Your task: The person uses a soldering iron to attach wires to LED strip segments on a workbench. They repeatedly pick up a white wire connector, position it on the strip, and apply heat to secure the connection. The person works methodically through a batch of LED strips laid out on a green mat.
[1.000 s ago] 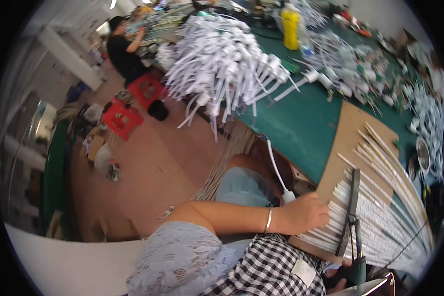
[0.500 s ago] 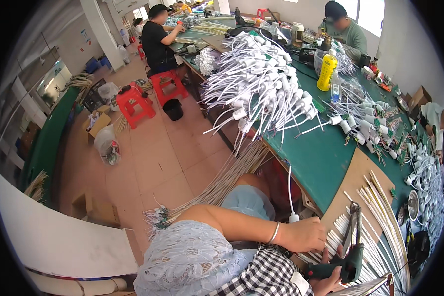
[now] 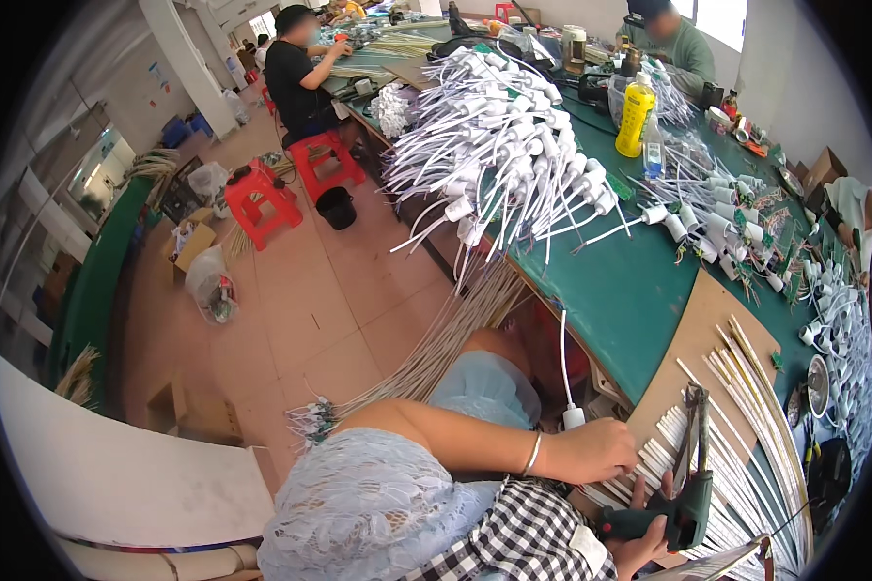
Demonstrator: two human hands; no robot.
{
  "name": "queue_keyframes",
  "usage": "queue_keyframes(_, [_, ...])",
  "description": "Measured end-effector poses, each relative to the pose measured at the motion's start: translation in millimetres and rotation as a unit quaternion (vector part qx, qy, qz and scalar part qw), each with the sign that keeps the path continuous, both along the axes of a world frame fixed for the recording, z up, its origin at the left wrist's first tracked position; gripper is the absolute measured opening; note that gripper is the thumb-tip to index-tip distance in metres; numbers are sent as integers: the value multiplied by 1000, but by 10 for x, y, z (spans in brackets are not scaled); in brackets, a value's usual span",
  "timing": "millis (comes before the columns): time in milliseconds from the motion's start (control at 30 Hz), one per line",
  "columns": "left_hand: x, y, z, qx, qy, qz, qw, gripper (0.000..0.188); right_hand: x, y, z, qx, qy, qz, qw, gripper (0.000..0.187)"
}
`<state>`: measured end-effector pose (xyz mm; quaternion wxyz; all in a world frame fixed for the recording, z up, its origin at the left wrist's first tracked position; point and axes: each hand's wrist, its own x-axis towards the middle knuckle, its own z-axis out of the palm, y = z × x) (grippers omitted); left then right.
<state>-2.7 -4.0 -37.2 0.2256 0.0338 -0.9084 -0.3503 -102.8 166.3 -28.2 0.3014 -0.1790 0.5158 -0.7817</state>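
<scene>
My left hand [image 3: 591,451] is closed at the table's near edge, over the ends of several thin white strips [image 3: 664,445]. A white cylindrical cap [image 3: 574,416] with a white cable [image 3: 565,363] sticks out on its far side, apparently held in the palm; the fingertips are hidden. Below it, my right hand [image 3: 644,544] is wrapped around a dark green pistol-shaped power tool [image 3: 690,513]. The tool's long metal arms [image 3: 696,426] point away over the strips, which lie fanned out on a brown board [image 3: 712,320].
A large heap of white caps with cables [image 3: 504,145] covers the green table's [image 3: 591,290] left side. More caps with wires [image 3: 717,228] lie right, beyond a yellow bottle [image 3: 636,114]. Co-workers [image 3: 305,77] sit at the far end. Red stools [image 3: 262,203] stand on the floor.
The view has shifted slightly. Both hands keep almost the same pose, and the tool and the white cap stay beside them.
</scene>
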Motion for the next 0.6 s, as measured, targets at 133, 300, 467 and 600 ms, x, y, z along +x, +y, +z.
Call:
queue_keyframes(133, [8,8,40,12,38,15,999,6,-33,15,-58,2,17,-5,1000,79])
queue_keyframes(300, [17,28,-19,10,54,21,998,12,-9,25,-42,2,9,-6,1000,79])
queue_keyframes(467, [54,37,-9,-16,40,29,999,14,47,23,-18,-5,-8,8,1000,79])
queue_keyframes(600, [-20,44,19,-42,16,25,999,15,-21,38,-106,-31,-45,31,998,80])
